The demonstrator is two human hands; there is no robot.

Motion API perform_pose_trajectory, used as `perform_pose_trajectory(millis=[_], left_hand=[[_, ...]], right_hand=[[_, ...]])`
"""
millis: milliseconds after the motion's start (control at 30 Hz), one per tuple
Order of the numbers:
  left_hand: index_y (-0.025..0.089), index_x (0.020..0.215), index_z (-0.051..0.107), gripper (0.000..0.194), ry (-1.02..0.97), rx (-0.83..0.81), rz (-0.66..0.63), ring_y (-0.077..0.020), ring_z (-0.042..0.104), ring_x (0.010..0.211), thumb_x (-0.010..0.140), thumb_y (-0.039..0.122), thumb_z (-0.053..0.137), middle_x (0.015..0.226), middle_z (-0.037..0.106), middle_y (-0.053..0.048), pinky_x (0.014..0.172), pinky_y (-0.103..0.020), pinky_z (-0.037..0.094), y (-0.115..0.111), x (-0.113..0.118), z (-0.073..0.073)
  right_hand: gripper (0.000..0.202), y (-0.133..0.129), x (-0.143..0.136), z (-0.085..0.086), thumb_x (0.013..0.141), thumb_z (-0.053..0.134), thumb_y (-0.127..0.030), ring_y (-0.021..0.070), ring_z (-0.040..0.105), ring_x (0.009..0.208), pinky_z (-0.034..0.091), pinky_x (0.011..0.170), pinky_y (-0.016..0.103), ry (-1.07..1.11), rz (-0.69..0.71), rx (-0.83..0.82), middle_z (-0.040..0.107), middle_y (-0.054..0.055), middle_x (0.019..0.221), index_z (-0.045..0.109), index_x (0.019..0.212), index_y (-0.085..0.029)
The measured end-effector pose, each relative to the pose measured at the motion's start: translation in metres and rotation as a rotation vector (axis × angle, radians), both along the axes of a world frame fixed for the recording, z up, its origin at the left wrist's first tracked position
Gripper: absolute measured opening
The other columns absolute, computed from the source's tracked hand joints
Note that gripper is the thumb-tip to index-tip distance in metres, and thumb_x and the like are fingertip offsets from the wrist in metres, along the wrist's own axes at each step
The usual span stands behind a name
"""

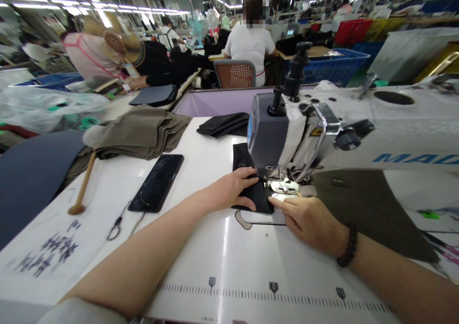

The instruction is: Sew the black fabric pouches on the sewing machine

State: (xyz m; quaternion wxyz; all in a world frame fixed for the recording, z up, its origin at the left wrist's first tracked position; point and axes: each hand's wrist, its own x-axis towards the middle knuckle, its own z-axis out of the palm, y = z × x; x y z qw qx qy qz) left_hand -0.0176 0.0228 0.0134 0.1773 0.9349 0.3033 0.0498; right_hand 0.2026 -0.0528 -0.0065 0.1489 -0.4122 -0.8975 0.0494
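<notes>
Touching the black cloth (pixel 263 200) at the sewing machine (pixel 269 128)

A white table (pixel 201 252) fills much of the near part. The big sewing machine is on the right, and its head hangs over the middle. The left arm (pixel 154 247) comes from the near left and reaches far and right, almost straight. The right arm (pixel 394 262) comes from the near right and slants left, so the two hands are close together.

A pile of brown cloth (pixel 136 130) sits at the far left of the table, and a black phone (pixel 157 183) lies between it and the left arm.

The left hand (pixel 229 190) is open, palm down, with thumb and fingers spread on the black cloth, just left of the machine's metal foot. The right hand (pixel 311 216) is half curled. Its pointing finger touches the cloth's right edge; I can't tell if it has hold of anything. Dark round beads (pixel 347 246) go around that wrist.

Blue letters (pixel 416 159) on the machine start with "MA", then run off the right edge. Pen writing (pixel 57 250) on the near left is too blurry to read. A ruler line (pixel 244 294) near the front shows a small "10" and "0".
</notes>
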Motion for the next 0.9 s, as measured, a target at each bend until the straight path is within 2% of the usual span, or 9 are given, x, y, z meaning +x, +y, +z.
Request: perform_pose_trajectory(millis=[200, 300, 400, 467, 633, 900], left_hand=[[0.006, 0.117, 0.05, 0.063, 0.024, 0.054, 0.004, -0.0272, 0.044, 0.114, 0.069, 0.045, 0.064, 0.122, 0.048, -0.019, 0.094, -0.037, 0.038, -0.002, 0.0, 0.004], [0.009, 0.109, 0.057, 0.042, -0.022, 0.103, -0.091, -0.0231, 0.048, 0.108, 0.075, 0.034, 0.062, 0.117, 0.053, -0.014, 0.093, -0.034, 0.04, -0.015, 0.0, 0.008], [0.011, 0.099, 0.062, 0.021, -0.047, 0.121, -0.224, -0.0182, 0.052, 0.098, 0.083, 0.022, 0.052, 0.104, 0.059, -0.008, 0.087, -0.029, 0.043, -0.03, 0.002, 0.01], [0.01, 0.094, 0.062, 0.019, -0.04, 0.134, -0.252, -0.0177, 0.052, 0.093, 0.085, 0.021, 0.049, 0.099, 0.06, -0.007, 0.083, -0.028, 0.045, -0.036, 0.004, 0.01], [0.011, 0.087, 0.063, 0.016, -0.038, 0.12, -0.208, -0.0169, 0.052, 0.092, 0.084, 0.019, 0.049, 0.098, 0.059, -0.006, 0.081, -0.026, 0.045, -0.034, 0.005, 0.007], [0.011, 0.096, 0.061, 0.017, -0.042, 0.117, -0.168, -0.0186, 0.051, 0.098, 0.083, 0.018, 0.05, 0.104, 0.057, -0.007, 0.087, -0.029, 0.043, -0.028, 0.005, 0.004]], right_hand=[[0.037, 0.002, -0.001, 0.001, 0.075, 0.04, -0.01, 0.0164, 0.059, 0.076, 0.045, 0.067, 0.028, -0.01, -0.009, -0.006, 0.066, 0.009, 0.086, 0.058, 0.108, -0.011], [0.032, 0.0, 0.002, 0.002, 0.079, 0.037, -0.011, 0.0144, 0.055, 0.065, 0.041, 0.062, 0.027, 0.001, 0.088, 0.016, 0.062, 0.005, 0.071, 0.06, 0.101, -0.013], [0.03, -0.002, 0.004, 0.004, 0.082, 0.034, -0.012, 0.013, 0.05, 0.057, 0.037, 0.059, 0.028, 0.005, 0.189, 0.066, 0.057, 0.003, 0.063, 0.061, 0.096, -0.013], [0.03, -0.004, 0.005, 0.004, 0.082, 0.034, -0.013, 0.0127, 0.048, 0.056, 0.035, 0.059, 0.028, -0.004, 0.213, 0.078, 0.056, 0.002, 0.061, 0.061, 0.096, -0.013], [0.031, -0.003, 0.004, 0.002, 0.082, 0.035, -0.013, 0.0127, 0.048, 0.058, 0.035, 0.06, 0.028, -0.024, 0.175, 0.039, 0.056, 0.003, 0.063, 0.06, 0.1, -0.013], [0.032, 0.002, 0.002, 0.0, 0.082, 0.037, -0.013, 0.0127, 0.053, 0.062, 0.038, 0.061, 0.027, -0.008, 0.076, 0.003, 0.06, 0.004, 0.069, 0.059, 0.104, -0.014]])
